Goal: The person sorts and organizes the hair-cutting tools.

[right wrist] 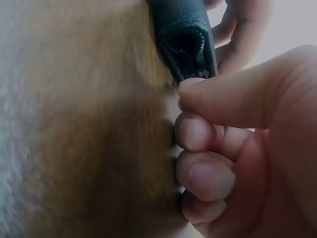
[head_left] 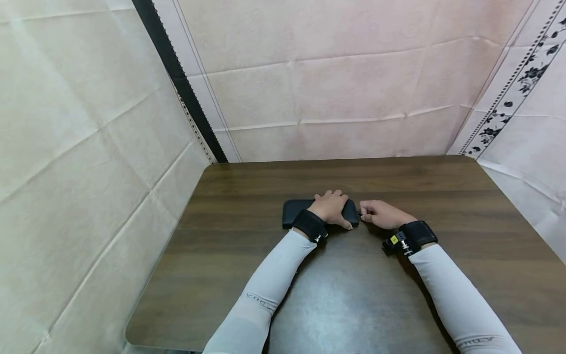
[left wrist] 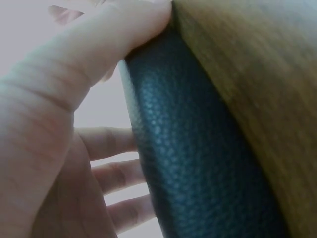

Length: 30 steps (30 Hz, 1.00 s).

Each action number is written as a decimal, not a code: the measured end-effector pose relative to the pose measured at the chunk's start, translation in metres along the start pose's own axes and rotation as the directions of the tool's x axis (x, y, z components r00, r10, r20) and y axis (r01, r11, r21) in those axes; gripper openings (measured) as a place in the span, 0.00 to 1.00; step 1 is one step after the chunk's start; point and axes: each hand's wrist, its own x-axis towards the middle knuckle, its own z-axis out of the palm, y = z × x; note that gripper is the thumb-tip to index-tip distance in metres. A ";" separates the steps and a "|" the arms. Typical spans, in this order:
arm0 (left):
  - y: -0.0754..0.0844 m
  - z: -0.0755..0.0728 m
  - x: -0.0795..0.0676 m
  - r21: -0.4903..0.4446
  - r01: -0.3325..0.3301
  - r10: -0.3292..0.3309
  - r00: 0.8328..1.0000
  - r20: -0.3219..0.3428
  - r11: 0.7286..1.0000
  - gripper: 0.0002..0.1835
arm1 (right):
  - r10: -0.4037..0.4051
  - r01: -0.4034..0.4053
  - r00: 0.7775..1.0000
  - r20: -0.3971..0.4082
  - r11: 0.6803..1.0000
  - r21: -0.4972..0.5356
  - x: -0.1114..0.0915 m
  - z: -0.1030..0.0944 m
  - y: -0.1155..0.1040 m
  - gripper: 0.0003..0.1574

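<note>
A black leather-textured zip case [head_left: 292, 212] lies lengthwise across the wooden table, toward its far side. My left hand [head_left: 329, 207] lies over the case's right half and grips it, with the thumb at the near edge and the fingers reaching over to the far one. Pebbled black leather fills the middle of the left wrist view. At the right end of the case, my right hand [head_left: 384, 215] pinches the zip's pull between thumb and index finger, which mostly hide it. Parted zip teeth [right wrist: 171, 47] frame a dark gap at that end in the right wrist view.
The brown wooden table [head_left: 230, 241] has rounded corners. Pale creased sheets [head_left: 353, 98] hang behind it and at both sides, with a dark strip [head_left: 185, 88] at the left corner. Each wrist wears a black strap with a camera.
</note>
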 end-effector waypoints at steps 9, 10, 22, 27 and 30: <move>-0.001 -0.001 0.002 0.001 0.000 0.000 1.000 0.005 1.000 0.51 | 0.009 -0.009 1.000 0.005 1.000 -0.013 -0.005 0.001 -0.005 0.15; -0.001 -0.001 0.002 -0.001 0.002 -0.002 1.000 0.004 1.000 0.51 | 0.008 -0.008 1.000 0.002 1.000 -0.014 -0.006 0.001 -0.006 0.15; 0.000 0.001 0.003 -0.019 0.010 -0.010 1.000 0.010 1.000 0.50 | 0.000 0.000 1.000 0.010 1.000 -0.025 -0.015 0.003 -0.009 0.15; 0.000 0.001 0.003 -0.032 0.008 -0.008 1.000 0.006 0.999 0.51 | -0.011 0.012 1.000 0.023 1.000 -0.024 -0.019 0.004 -0.011 0.15; -0.001 0.001 0.004 -0.041 0.011 -0.010 1.000 0.010 0.999 0.52 | -0.013 0.014 0.999 0.029 0.999 -0.031 -0.021 0.004 -0.012 0.15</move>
